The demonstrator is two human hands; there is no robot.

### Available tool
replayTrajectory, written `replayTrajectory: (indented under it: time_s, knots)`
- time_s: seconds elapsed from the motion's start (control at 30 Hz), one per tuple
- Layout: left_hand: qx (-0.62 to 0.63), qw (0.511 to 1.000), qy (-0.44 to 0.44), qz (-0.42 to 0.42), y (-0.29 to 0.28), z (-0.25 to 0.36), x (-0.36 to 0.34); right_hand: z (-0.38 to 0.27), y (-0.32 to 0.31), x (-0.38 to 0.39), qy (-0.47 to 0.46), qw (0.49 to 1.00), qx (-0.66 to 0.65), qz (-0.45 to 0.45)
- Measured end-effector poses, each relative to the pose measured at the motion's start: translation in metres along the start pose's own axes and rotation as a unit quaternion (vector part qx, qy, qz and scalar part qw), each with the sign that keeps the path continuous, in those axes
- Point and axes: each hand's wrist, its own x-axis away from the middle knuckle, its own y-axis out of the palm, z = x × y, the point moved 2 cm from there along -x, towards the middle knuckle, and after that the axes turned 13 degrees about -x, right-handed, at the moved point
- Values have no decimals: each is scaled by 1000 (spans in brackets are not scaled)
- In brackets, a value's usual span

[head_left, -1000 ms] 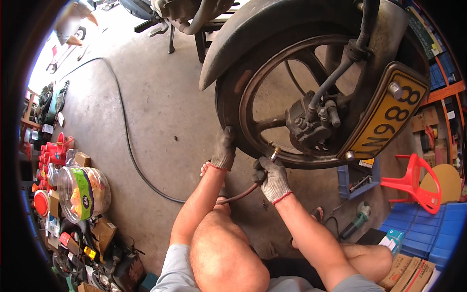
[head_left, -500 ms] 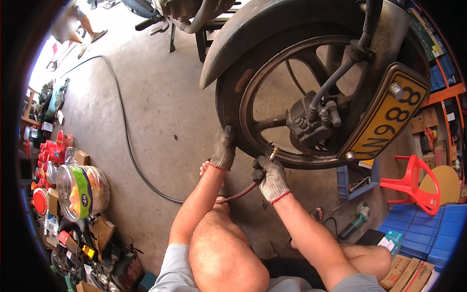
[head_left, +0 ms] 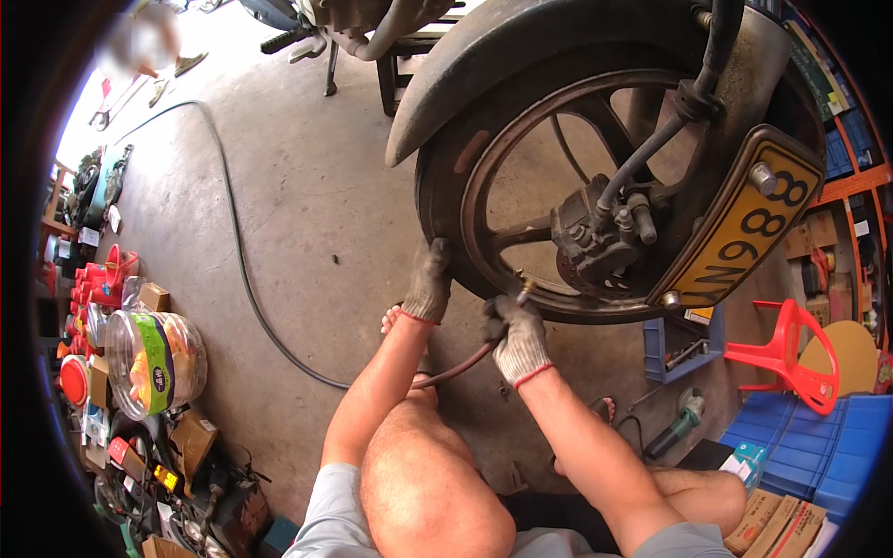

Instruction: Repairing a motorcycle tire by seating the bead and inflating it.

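Observation:
A dark tyre on a spoked motorcycle wheel is in front of me. My left hand, in a dirty work glove, holds the tyre's left edge; its fingers are partly hidden. My right hand, gloved alike, is closed around the end of an air hose. A brass-coloured air chuck sticks up from this hand at the lower rim, slightly blurred. Just beside it a small valve stem shows. Whether chuck and valve touch, I cannot tell.
The hose curves across the concrete floor to the far left. A clear plastic jar and mixed parts crowd the left. At right are a red plastic chair, a blue crate and a green angle grinder. Another person is at the far left.
The chuck and my right glove have blurred with a slight movement at the rim. My left hand stays on the tyre. The view has shifted slightly.

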Motion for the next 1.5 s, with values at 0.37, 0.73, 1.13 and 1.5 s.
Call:
replayTrajectory:
  time_s: [0.37, 0.73, 1.13, 1.5]
  knots:
    - [-7, 999, 40, -21, 7, 9, 2, -1, -3, 0, -35, 998, -58, -11]
    - [16, 999, 31, 19, 4, 3, 1, -2, -2, -8, -130, 983, -121, 56]
    - [-1, 999, 36, 9, 8, 10, 2, 11, -2, 4, 12, 1000, -12, -25]
    - [-16, 998, 53, -2, 7, 10, 1, 4, 3, 3, -53, 997, -61, 17]
